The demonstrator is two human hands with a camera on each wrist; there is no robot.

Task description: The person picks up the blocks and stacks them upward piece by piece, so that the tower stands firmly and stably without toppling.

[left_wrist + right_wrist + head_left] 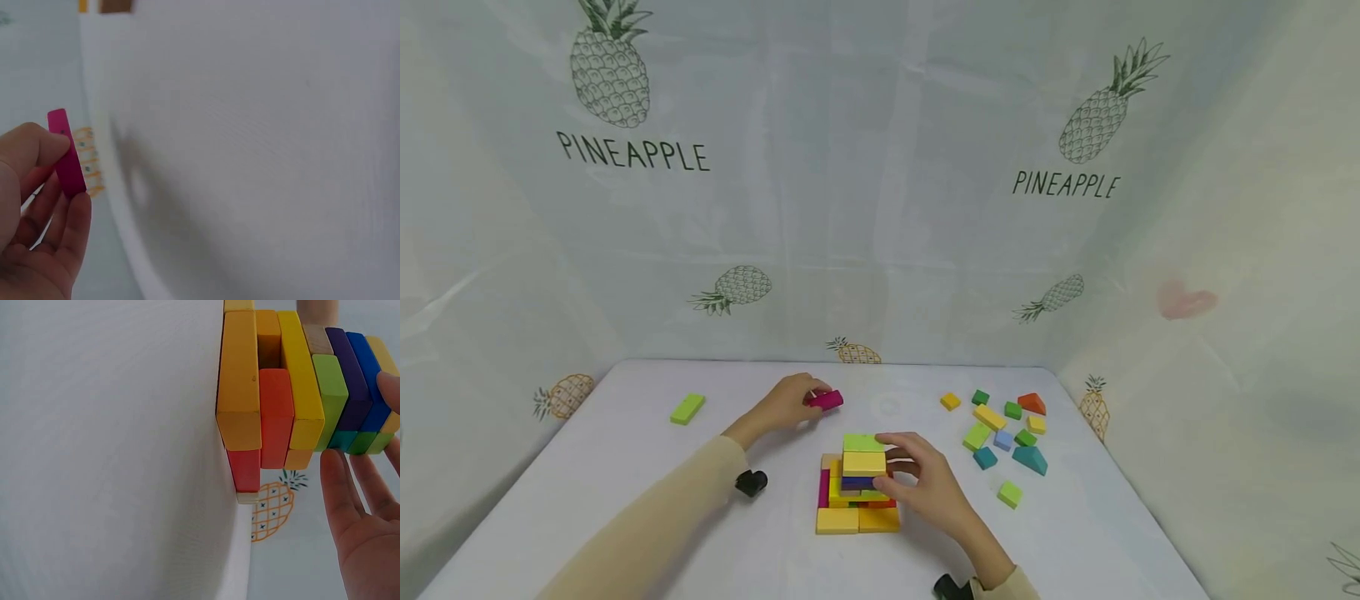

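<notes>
At the far middle of the table, my left hand pinches a magenta block. The left wrist view shows this block between thumb and fingertips, apart from the tower. A layered tower of coloured blocks stands nearer, with a light green block at its top. My right hand is at the tower's right side, its fingers spread and slightly bent. In the right wrist view, its fingertips touch the upper layers, and the thumb lies by the blue block.
A light green block lies alone at the far left. Several loose blocks are scattered to the right, among them a teal block, a yellow block and a red-orange block. A pineapple-print cloth hangs behind the table.
</notes>
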